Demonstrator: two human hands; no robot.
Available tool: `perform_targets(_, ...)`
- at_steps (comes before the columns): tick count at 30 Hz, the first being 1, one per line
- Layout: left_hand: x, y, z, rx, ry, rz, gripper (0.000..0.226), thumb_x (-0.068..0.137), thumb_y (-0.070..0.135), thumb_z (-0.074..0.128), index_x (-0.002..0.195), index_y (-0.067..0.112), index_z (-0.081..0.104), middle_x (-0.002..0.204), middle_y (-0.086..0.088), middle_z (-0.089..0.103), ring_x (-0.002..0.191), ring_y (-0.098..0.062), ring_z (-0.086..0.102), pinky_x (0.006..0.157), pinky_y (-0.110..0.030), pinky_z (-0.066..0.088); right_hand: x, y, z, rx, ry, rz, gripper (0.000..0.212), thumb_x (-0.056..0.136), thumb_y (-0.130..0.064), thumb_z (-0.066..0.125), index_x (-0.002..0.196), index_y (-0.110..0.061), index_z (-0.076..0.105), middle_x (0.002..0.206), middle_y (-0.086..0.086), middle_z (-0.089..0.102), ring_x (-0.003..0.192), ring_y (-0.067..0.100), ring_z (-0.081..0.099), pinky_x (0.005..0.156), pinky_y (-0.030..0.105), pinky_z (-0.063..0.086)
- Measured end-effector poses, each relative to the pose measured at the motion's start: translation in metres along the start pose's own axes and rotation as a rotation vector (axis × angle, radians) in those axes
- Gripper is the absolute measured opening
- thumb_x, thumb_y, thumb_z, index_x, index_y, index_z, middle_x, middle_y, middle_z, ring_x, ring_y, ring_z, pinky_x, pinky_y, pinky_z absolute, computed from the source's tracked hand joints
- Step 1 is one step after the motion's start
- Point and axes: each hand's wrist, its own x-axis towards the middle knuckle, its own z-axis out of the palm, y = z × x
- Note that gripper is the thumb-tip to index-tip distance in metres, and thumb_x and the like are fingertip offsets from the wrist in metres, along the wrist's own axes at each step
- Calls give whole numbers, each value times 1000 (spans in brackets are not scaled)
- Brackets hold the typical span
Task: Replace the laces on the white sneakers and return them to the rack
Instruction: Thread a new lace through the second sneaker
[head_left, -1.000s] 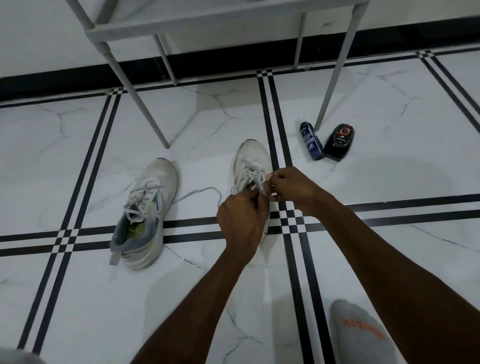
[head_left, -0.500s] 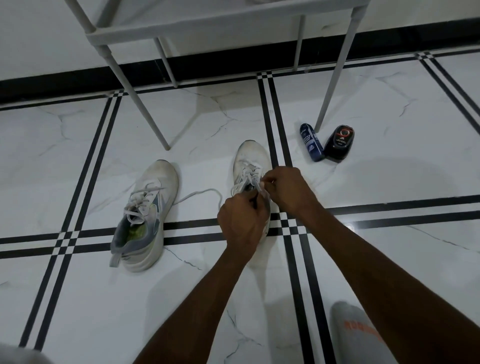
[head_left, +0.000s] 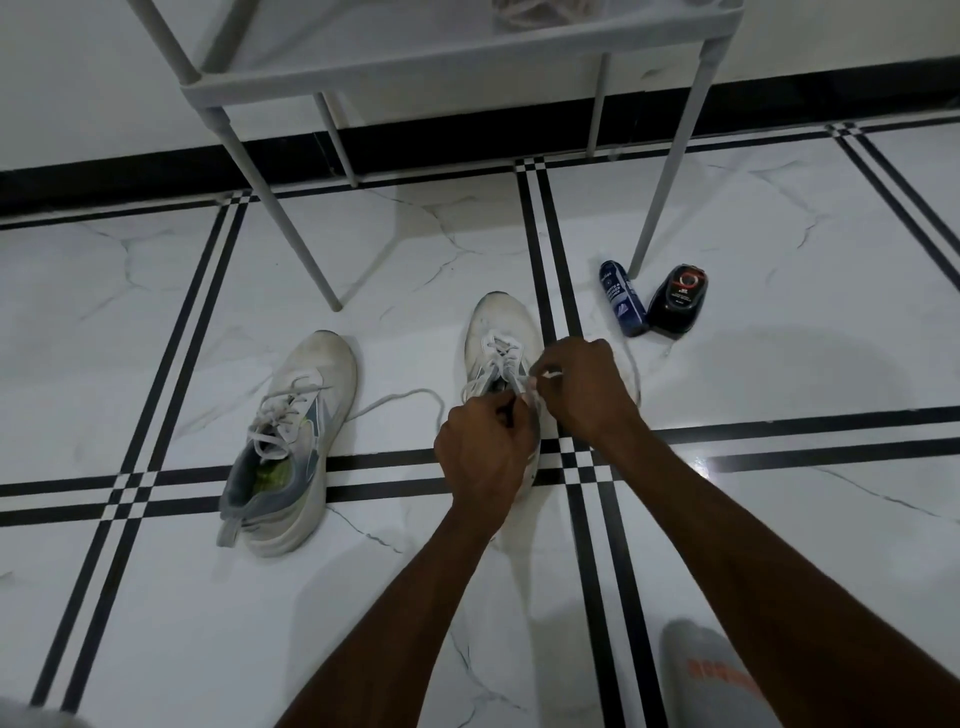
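both forearms reach in from 6 o'clock and meet over the sneaker at the middle of the view. the left hand is knuckles-up, fingers curled down onto the lace at the shoe's tongue. the right hand sits just beyond it at 1 o'clock, thumb and forefinger pinching a white end of the same lace. that laced sneaker points its toe to 12 o'clock, its heel hidden under the left hand. a loose strand loops out across the floor toward 9 o'clock.

the second sneaker lies at 9 o'clock of the hands, well apart, toe also to 12, with grey lining and a yellow-green insole showing.

the floor is white marble-look tile with black double stripes, and a black skirting runs along the wall at 12 o'clock. a pale grey rack stands there on thin legs; something pale and tangled lies on its shelf, too blurred to name. by its right front leg, at 2 o'clock, a blue can and a black bottle lie touching. a grey sock with orange lettering shows at 5 o'clock.
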Motion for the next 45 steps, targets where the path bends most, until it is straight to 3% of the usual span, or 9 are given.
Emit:
perform_targets(3, 1, -2, 1, -15, 8, -2, 28, 96, 40, 61, 86, 21, 79, 67, 1, 69, 57, -9, 46, 51, -15, 25, -2, 1, 5, -74, -5, -32, 18, 85, -8, 62, 70, -10, 72, 81, 11, 69, 77, 28, 62, 78, 43, 52)
perform_targets(7, 0, -1, 2, 1, 14, -11, 23, 93, 36, 63, 84, 22, 79, 65, 1, 69, 56, -10, 47, 57, -22, 34, -18, 28, 0, -419, -156, 248, 13, 92, -23, 60, 96, -12, 67, 102, 11, 62, 100, 27, 55, 77, 30, 36)
perform_targets(15, 6, -6, 0, -212, 95, -61, 25, 95, 34, 65, 76, 17, 60, 65, 5, 60, 58, -8, 54, 54, -16, 38, -12, -6, -3, 91, 73, 331, 39, 95, -29, 58, 65, -4, 60, 59, 4, 56, 62, 19, 56, 63, 28, 43)
perform_targets(22, 21, -23, -3, -267, 85, -258, 35, 94, 42, 67, 82, 10, 74, 71, -3, 70, 62, -11, 61, 62, -22, 44, -18, -21, 5, -6, 171, 323, 35, 92, -46, 60, 83, -12, 57, 81, 6, 63, 75, 22, 63, 63, 34, 51)
perform_targets(26, 31, -16, -3, -467, -13, -361, 39, 89, 51, 71, 97, 14, 80, 85, -1, 77, 71, -3, 65, 64, -2, 44, -21, -30, -3, -72, 200, 333, 36, 89, -41, 67, 103, -10, 57, 99, 8, 61, 88, 26, 64, 71, 38, 53)
perform_targets(29, 42, -15, 1, -611, -48, -442, 30, 83, 39, 81, 96, 12, 80, 88, -1, 77, 83, -13, 71, 84, -28, 59, -23, -31, -7, -69, 260, 316, 38, 87, -38, 71, 106, -8, 56, 98, 8, 60, 83, 24, 62, 69, 38, 53)
perform_targets(33, 43, -18, 5, -573, -16, -419, 25, 87, 33, 78, 94, 9, 78, 88, -2, 76, 82, -13, 70, 80, -23, 56, -21, -26, -7, 207, 46, 441, 49, 90, -49, 65, 65, -7, 65, 60, 4, 62, 59, 17, 61, 61, 29, 47)
perform_targets(36, 38, -20, 5, -484, 18, -304, 23, 92, 32, 74, 90, 10, 75, 81, 3, 73, 73, -2, 65, 65, -7, 46, -19, -29, -4, 502, 20, 510, 27, 89, -40, 69, 76, -17, 74, 78, 3, 73, 75, 18, 67, 76, 34, 55)
perform_targets(45, 35, -26, 10, -362, 73, -283, 17, 100, 22, 61, 90, 8, 62, 86, -8, 70, 79, -23, 65, 76, -39, 54, -20, -37, 1, 1029, -13, 774, 9, 87, -13, 73, 79, -14, 71, 67, 2, 64, 57, 13, 55, 45, 19, 44)
